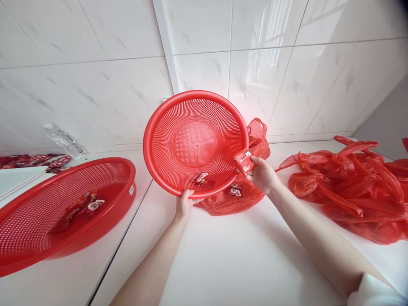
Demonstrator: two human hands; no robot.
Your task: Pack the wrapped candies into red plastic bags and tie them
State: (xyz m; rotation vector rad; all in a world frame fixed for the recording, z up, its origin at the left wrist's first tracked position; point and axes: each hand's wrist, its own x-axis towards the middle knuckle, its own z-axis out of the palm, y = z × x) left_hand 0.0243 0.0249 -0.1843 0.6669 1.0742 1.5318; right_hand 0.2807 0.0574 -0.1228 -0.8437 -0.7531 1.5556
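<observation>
My left hand (pixel 185 204) grips the near rim of a red plastic colander basket (pixel 196 144), which is tilted up so its inside faces me. At the basket's right rim, my right hand (pixel 262 173) pinches a small red printed packet (pixel 244 161). One dark red packet (pixel 202 179) lies inside the basket near the lower rim. Below and behind the basket, partly hidden by it, a red plastic bag (pixel 236 202) rests on the white table, with another dark packet (pixel 235 190) showing in it.
A second red basket (pixel 127 168) with several packets (pixel 91 204) stands at the left. Behind it are a clear plastic bottle (pixel 66 140) and more red packets (pixel 38 160). Several knotted red bags (pixel 360 182) are piled at the right. A tiled wall (pixel 204 72) bounds the back.
</observation>
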